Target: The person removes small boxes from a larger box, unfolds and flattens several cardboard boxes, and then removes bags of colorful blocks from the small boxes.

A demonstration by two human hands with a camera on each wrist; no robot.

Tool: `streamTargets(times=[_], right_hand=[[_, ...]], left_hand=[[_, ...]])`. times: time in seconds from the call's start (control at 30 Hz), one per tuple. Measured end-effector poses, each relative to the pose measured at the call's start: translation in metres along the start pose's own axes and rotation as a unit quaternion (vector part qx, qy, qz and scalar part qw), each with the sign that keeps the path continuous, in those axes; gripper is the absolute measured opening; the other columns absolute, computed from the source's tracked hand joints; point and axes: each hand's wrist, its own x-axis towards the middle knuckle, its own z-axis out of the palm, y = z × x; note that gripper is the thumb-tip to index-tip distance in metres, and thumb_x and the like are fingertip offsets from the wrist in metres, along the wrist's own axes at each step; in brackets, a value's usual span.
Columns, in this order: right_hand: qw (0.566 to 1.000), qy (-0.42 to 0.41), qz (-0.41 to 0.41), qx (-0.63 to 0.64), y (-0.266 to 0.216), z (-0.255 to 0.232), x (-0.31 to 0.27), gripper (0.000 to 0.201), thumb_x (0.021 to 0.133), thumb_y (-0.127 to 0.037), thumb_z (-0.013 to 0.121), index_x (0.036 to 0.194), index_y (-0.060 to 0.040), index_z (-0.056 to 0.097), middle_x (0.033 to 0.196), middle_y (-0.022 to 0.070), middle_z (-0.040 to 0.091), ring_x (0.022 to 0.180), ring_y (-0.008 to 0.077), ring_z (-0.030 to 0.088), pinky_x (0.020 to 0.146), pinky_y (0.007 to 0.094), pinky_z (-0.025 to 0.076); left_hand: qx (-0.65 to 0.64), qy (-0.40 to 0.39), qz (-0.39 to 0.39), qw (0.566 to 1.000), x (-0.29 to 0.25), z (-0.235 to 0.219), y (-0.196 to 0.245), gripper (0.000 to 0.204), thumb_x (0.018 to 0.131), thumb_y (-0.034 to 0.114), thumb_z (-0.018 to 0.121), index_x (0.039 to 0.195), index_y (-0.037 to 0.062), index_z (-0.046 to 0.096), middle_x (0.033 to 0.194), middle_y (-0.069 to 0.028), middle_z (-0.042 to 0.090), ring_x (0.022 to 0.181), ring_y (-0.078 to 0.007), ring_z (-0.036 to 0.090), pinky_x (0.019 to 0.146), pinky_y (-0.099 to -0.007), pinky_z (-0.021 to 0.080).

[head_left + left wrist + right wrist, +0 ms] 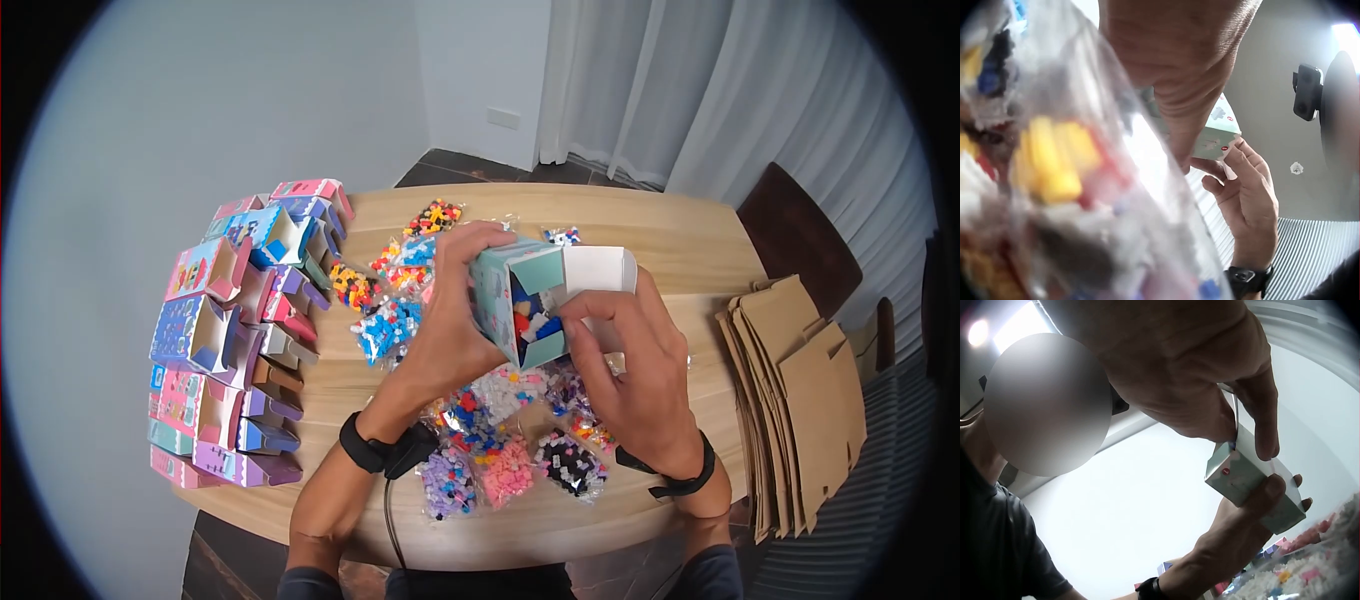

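A small mint-green cardboard box (540,268) is held above the table with its open end up. My left hand (445,325) grips the box from its left side, thumb along the near side. At the open end my right hand (640,385) pinches the box's edge by the white lid flap (600,268) between thumb and fingers. Inside the box, red, white and blue building pieces (535,322) show. In the right wrist view the box (1235,478) is tilted, with the left hand (1235,534) around its lower part.
Bags of small coloured bricks (390,325) spread over the wooden table (600,530), below and around the box. Opened colourful boxes (205,330) are stacked at the left. Flattened brown cartons (810,410) lean at the right edge, near a dark chair (800,235).
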Motion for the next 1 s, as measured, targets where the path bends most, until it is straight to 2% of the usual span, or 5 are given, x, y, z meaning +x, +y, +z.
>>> streamTargets(times=[0.27, 0.43, 0.7, 0.87, 1.0], right_hand=[[1.000, 0.003, -0.017, -0.014, -0.003, -0.003, 0.003, 0.027, 0.088, 0.005, 0.072, 0.113, -0.0016, 0.068, 0.119, 0.0225, 0.063, 0.087, 0.0355, 0.072, 0.068, 0.0397, 0.059], [0.999, 0.019, -0.024, 0.038, -0.007, -0.003, 0.002, 0.040, 0.088, 0.004, 0.072, 0.128, 0.0025, 0.063, 0.118, 0.0248, 0.064, 0.092, 0.0370, 0.071, 0.073, 0.0401, 0.059], [0.999, 0.010, -0.032, 0.006, -0.003, -0.005, 0.004, 0.044, 0.090, 0.002, 0.072, 0.132, 0.0036, 0.059, 0.120, 0.0272, 0.064, 0.095, 0.0389, 0.070, 0.078, 0.0406, 0.058], [1.000, 0.002, -0.012, 0.005, -0.003, -0.008, 0.006, 0.044, 0.091, 0.002, 0.070, 0.133, 0.0042, 0.058, 0.122, 0.0269, 0.063, 0.100, 0.0398, 0.069, 0.084, 0.0419, 0.056], [1.000, 0.007, -0.018, -0.005, 0.000, -0.004, 0.004, 0.055, 0.091, 0.003, 0.068, 0.144, 0.0046, 0.050, 0.132, 0.0279, 0.061, 0.111, 0.0409, 0.068, 0.090, 0.0413, 0.056]], left_hand=[[-0.145, -0.032, -0.140, 0.979, -0.008, 0.010, 0.003, 0.100, 0.065, 0.004, 0.095, 0.146, 0.0151, 0.037, 0.146, -0.0110, 0.034, 0.139, -0.0240, 0.042, 0.111, -0.0375, 0.044], [-0.229, -0.044, -0.112, 0.966, -0.007, 0.011, 0.003, 0.107, 0.064, 0.002, 0.097, 0.148, 0.0167, 0.032, 0.146, -0.0081, 0.033, 0.136, -0.0203, 0.044, 0.111, -0.0349, 0.043], [-0.208, -0.058, -0.181, 0.959, -0.006, 0.010, 0.015, 0.105, 0.067, 0.007, 0.098, 0.148, 0.0149, 0.031, 0.139, -0.0112, 0.043, 0.125, -0.0200, 0.054, 0.103, -0.0357, 0.051], [-0.167, -0.048, -0.131, 0.976, -0.007, 0.014, 0.010, 0.105, 0.068, 0.014, 0.098, 0.147, 0.0088, 0.030, 0.135, -0.0123, 0.045, 0.122, -0.0225, 0.056, 0.101, -0.0367, 0.053], [-0.030, -0.036, -0.145, 0.988, -0.008, 0.012, 0.011, 0.105, 0.068, 0.017, 0.099, 0.147, 0.0063, 0.029, 0.133, -0.0132, 0.045, 0.123, -0.0244, 0.054, 0.102, -0.0378, 0.052]])
